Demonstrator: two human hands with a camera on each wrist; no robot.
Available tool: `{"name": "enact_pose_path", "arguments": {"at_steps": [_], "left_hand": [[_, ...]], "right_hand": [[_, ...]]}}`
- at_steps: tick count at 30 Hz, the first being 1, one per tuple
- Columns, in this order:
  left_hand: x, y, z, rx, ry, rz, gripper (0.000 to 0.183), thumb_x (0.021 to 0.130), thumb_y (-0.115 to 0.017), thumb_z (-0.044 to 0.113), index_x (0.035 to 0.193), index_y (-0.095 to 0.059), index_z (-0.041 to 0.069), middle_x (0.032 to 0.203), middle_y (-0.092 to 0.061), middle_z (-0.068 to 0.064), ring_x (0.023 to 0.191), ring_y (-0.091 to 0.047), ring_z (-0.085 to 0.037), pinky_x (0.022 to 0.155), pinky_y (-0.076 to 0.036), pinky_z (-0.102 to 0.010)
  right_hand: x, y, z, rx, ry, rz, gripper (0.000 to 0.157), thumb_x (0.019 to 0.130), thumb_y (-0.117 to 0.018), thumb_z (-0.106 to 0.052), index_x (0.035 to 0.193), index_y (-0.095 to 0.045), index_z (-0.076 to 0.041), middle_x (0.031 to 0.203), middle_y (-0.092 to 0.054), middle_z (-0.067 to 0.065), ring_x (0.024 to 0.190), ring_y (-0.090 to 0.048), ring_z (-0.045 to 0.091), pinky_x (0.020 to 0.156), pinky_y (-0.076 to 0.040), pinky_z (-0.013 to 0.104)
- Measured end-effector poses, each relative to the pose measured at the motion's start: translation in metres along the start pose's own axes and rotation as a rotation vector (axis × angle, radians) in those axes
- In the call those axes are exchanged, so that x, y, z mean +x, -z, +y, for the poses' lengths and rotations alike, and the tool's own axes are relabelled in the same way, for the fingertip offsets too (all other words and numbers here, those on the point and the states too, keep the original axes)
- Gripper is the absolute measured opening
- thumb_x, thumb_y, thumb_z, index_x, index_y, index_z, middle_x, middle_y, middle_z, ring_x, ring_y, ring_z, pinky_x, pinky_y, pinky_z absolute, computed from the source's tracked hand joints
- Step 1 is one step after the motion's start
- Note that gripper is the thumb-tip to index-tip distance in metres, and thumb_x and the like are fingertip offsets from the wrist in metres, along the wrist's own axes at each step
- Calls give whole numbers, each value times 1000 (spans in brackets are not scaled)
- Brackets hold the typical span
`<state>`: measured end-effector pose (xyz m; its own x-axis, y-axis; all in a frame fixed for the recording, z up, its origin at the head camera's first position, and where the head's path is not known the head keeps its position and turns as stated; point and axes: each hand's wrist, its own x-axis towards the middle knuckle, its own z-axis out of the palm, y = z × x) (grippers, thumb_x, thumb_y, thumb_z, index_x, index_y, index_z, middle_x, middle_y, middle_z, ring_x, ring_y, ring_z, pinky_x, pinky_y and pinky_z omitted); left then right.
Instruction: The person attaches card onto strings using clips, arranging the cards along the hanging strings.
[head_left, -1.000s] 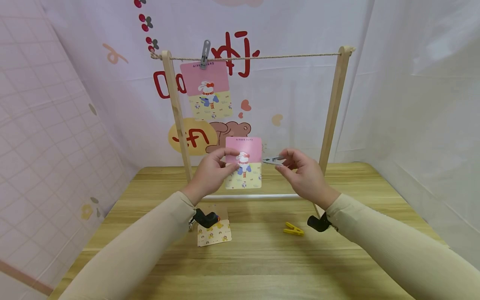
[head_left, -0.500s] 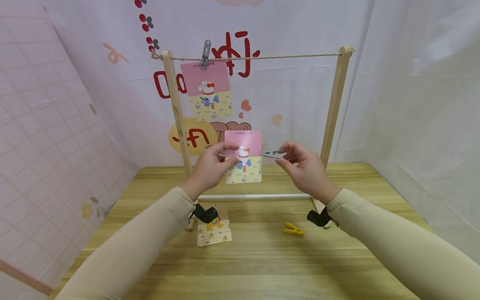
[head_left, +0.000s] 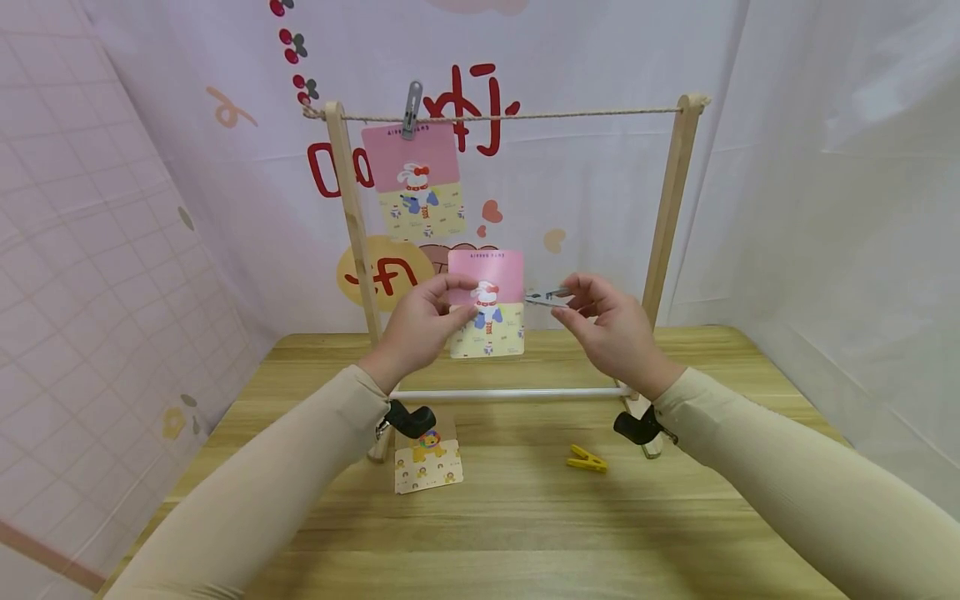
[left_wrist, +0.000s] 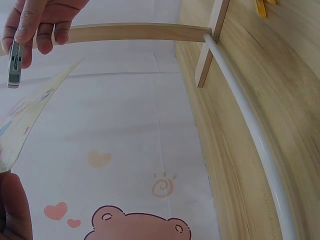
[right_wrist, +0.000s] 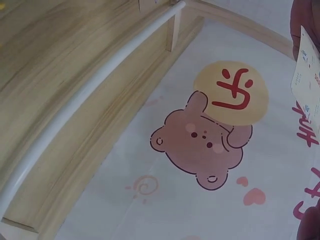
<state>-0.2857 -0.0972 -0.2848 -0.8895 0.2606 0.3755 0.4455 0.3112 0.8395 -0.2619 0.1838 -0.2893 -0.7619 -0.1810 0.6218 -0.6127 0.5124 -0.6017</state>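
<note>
My left hand (head_left: 422, 325) pinches the left edge of a pink and yellow rabbit card (head_left: 501, 333) between thumb and fingers, holding it upright in front of the wooden rack. Just right of that card, my right hand (head_left: 611, 325) pinches a grey clothespin (head_left: 546, 298), its tip pointing at the card's right edge. The left wrist view shows the same clothespin (left_wrist: 15, 65) beside the tilted card (left_wrist: 25, 117). Above, a similar rabbit card (head_left: 420, 179) hangs from the rope (head_left: 555, 114) by another grey clothespin (head_left: 412, 108).
The wooden rack has two posts, the right post (head_left: 671, 208) among them, and a white bottom bar (head_left: 517, 392). On the table (head_left: 525, 533) lie a yellow clothespin (head_left: 587, 459) and lion-patterned cards (head_left: 427, 467). A printed cloth (head_left: 600, 50) hangs behind.
Both hands have risen a little together, lifting the rabbit card and the grey clothespin towards the rope. The hanging card and the things on the table have stayed in place.
</note>
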Motion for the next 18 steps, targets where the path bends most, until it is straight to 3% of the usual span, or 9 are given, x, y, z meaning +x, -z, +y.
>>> {"name": "enact_pose_path", "arguments": {"at_steps": [12, 18], "left_hand": [[4, 3, 8, -8, -30, 11, 29, 99, -75, 14, 127, -70, 17, 112, -71, -8, 84, -67, -23, 67, -56, -22], [7, 5, 12, -10, -44, 13, 30, 99, -74, 14, 129, -69, 16, 113, -70, -8, 84, -64, -23, 67, -54, -20]], "right_hand": [[8, 3, -3, 0, 34, 22, 20, 97, -75, -6, 115, -67, -4, 91, -74, 9, 77, -66, 14, 69, -53, 17], [13, 4, -4, 9, 43, 24, 19, 98, -74, -6, 115, -67, -4, 91, -74, 9, 78, -66, 16, 69, -53, 19]]}}
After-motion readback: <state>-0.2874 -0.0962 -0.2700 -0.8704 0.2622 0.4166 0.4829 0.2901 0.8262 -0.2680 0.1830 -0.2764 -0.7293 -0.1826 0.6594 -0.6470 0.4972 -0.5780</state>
